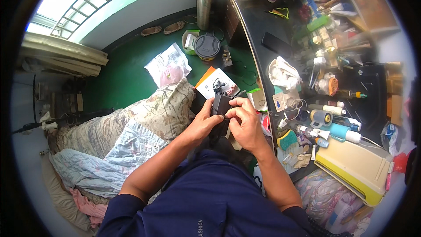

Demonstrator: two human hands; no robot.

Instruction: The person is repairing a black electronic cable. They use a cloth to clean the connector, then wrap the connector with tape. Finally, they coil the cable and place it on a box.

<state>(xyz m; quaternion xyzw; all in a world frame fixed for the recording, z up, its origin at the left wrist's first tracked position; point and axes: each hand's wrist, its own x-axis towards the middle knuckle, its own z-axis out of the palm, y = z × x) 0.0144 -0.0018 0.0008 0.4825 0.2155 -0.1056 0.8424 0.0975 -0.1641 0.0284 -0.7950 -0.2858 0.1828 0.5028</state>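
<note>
- A navy blue shirt [197,193] is worn, soft creases noted across the front.
- Small pale lettering [200,228] is printed on the chest.
- Short sleeves [120,210] are cut in matching navy.
- Forearms [169,158], left hand [202,122] and right hand [246,123] are left bare.

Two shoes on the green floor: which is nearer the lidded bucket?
The right shoe in the picture; the left shoe lies farther from the lidded bucket.

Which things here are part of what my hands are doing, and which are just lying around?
In use:
black object, held by left hand and right hand
black cord just beyond it, perhaps attached

Lying about:
lidded bucket
pair of shoes
white cloth
yellow and green sponge
light blue quilt
</note>
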